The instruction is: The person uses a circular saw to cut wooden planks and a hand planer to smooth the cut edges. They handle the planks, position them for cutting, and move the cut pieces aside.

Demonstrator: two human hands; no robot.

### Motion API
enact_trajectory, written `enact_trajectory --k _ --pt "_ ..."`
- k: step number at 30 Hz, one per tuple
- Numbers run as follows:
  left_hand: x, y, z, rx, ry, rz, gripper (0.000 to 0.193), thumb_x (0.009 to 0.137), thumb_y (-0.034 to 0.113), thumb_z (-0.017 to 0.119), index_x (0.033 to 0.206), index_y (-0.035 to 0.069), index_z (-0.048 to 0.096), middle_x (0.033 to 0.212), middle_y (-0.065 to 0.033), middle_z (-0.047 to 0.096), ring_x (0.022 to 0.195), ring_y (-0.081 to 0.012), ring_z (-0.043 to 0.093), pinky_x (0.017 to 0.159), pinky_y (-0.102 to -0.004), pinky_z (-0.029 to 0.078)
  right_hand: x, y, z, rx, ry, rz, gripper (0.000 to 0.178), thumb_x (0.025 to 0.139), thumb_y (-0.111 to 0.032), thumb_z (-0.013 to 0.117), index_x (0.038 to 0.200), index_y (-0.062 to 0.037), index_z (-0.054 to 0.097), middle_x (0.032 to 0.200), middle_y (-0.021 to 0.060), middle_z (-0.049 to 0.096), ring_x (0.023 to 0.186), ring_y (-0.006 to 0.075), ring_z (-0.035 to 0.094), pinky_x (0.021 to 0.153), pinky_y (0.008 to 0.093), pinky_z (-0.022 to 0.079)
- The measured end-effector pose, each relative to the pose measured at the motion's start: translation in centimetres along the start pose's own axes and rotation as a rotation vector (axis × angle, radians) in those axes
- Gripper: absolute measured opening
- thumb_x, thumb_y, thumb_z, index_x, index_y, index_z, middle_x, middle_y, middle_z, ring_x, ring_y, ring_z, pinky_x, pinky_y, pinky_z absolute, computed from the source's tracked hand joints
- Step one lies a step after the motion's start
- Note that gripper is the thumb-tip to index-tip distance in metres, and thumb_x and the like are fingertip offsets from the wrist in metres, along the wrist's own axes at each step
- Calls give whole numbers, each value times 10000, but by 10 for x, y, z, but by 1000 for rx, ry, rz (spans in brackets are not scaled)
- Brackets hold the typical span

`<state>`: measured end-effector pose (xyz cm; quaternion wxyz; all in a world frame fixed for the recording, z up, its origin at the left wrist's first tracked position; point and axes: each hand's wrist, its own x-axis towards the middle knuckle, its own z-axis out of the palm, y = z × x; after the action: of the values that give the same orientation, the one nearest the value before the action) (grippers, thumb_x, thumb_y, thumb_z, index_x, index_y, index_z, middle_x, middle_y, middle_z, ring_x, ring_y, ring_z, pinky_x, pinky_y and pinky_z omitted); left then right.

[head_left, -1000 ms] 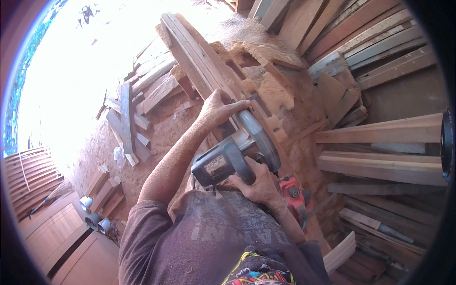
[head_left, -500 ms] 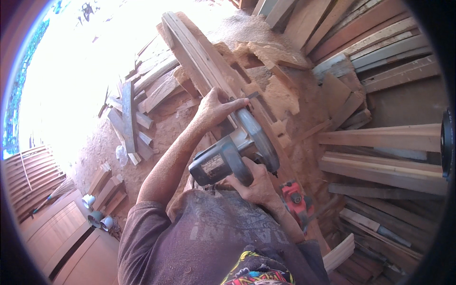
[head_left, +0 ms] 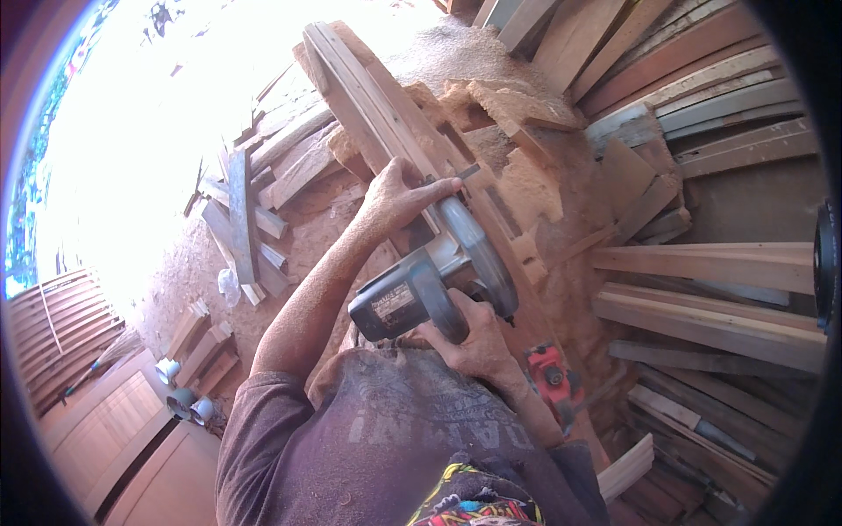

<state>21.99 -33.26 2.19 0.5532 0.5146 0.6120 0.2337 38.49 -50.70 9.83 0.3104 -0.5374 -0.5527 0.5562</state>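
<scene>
A grey-blue circular saw (head_left: 474, 250) rests on a long wooden board (head_left: 412, 131) that runs from the upper middle toward my right side. My right hand (head_left: 481, 340) wraps round its rear handle. At the saw's front, my left hand (head_left: 396, 200) grips the edge of the base, thumb stretched across it and fingers curled down beside the board. Those fingertips are partly hidden. The blade is out of sight beneath the guard. A red and black power tool (head_left: 553, 379) sits on the board beside my right forearm.
Cut timber pieces (head_left: 241, 206) lie on the dusty ground at left. Stacked planks (head_left: 710, 316) fill the right side. Sawdust-covered offcuts (head_left: 526, 175) sit just right of the board. Wooden panels (head_left: 105, 421) and small cups (head_left: 180, 403) are at lower left.
The board, the red tool and the surroundings appear slightly farther right in the view. Both hands keep the same hold on the circular saw.
</scene>
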Motion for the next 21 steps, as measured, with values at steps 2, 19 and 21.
enact_trajectory --k 2,19,21 --pt "3 -1 -3 24 10 -1 711 786 590 923 1013 -15 626 859 -96 670 731 -146 685 603 -278 551 4 -1 0 -7 -3 4 207 901 -85 796 1035 0 664 800 86 716 737 121 694 683 318 551" --pt "31 6 -34 42 -25 -7 779 781 613 922 1067 -47 622 899 -136 670 769 -176 719 606 -303 588 42 -11 10 -3 -5 19 210 895 -87 807 1028 -2 670 845 107 749 766 148 728 717 335 571" --pt "34 8 -38 33 -42 -2 793 777 623 920 1066 -51 619 898 -134 665 776 -176 717 608 -305 588 47 -11 11 -6 -2 15 211 893 -91 808 1030 -3 673 846 107 749 766 152 728 716 334 570"
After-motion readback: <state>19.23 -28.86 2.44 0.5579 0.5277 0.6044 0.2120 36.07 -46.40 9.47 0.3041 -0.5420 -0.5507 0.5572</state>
